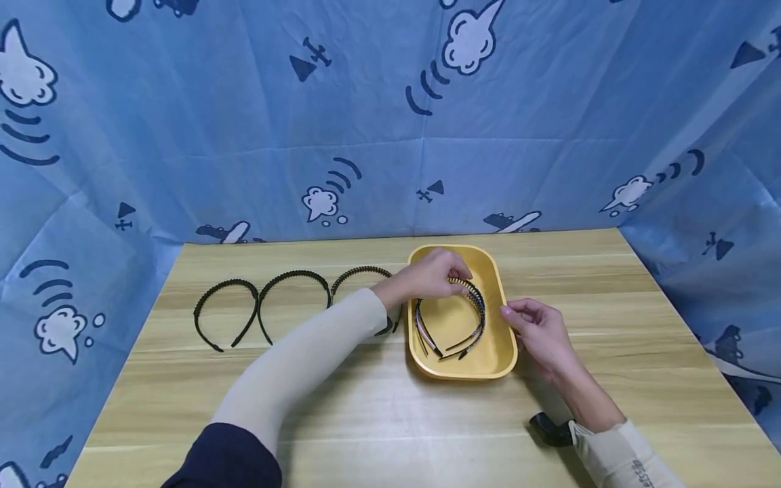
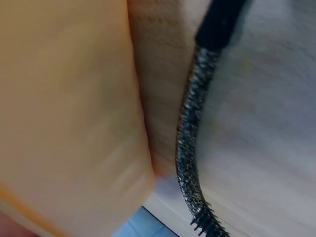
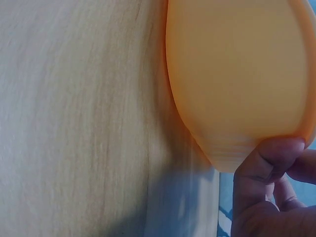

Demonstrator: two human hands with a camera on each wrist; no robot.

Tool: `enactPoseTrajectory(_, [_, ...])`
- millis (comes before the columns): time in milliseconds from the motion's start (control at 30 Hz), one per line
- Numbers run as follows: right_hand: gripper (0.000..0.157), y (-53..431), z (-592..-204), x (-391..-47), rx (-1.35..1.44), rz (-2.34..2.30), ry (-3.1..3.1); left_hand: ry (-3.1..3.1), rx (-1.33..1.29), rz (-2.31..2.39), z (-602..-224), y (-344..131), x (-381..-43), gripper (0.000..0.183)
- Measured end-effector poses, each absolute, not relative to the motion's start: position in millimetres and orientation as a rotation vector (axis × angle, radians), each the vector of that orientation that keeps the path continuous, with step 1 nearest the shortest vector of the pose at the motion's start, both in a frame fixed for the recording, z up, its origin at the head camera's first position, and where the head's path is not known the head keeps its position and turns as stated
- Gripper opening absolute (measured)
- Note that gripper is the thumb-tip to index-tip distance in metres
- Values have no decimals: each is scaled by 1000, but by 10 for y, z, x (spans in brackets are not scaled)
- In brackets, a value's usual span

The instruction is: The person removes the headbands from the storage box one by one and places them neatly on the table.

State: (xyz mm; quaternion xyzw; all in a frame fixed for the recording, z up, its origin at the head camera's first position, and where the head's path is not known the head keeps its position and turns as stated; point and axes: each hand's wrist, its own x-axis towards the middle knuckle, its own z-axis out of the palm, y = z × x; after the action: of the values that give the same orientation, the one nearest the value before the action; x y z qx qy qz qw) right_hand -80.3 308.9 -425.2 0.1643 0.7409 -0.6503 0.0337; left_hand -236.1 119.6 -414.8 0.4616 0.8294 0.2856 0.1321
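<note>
My left hand (image 1: 434, 274) reaches over the left rim of a yellow plastic tray (image 1: 502, 352). Its thumb and fingertips pinch the top of a dark toothed headband (image 1: 478, 305) inside. Several headbands lie there together, their ends toward the near side; the hand hides part of their curve. On the tray's right side, my right hand (image 1: 539, 332) grips the rim between thumb and fingers. The right wrist view shows the thumb (image 3: 281, 148) pressed at the edge of the tray wall (image 3: 237, 74).
Left of the tray, three dark headbands (image 1: 227, 283) (image 1: 295, 274) (image 1: 361, 269) lie in a row on the wooden table (image 1: 366, 434); my left arm covers part of the last. One glittery headband end (image 2: 190, 118) shows beside the tray. A patterned blue cloth (image 1: 378, 102) hangs behind.
</note>
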Motion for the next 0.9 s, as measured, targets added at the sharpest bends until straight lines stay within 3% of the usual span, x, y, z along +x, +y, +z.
enactPoseTrajectory(900, [31, 3079, -4299, -777, 528, -1946, 2347, 2332, 1423, 563, -4162, 1380, -2307, 20])
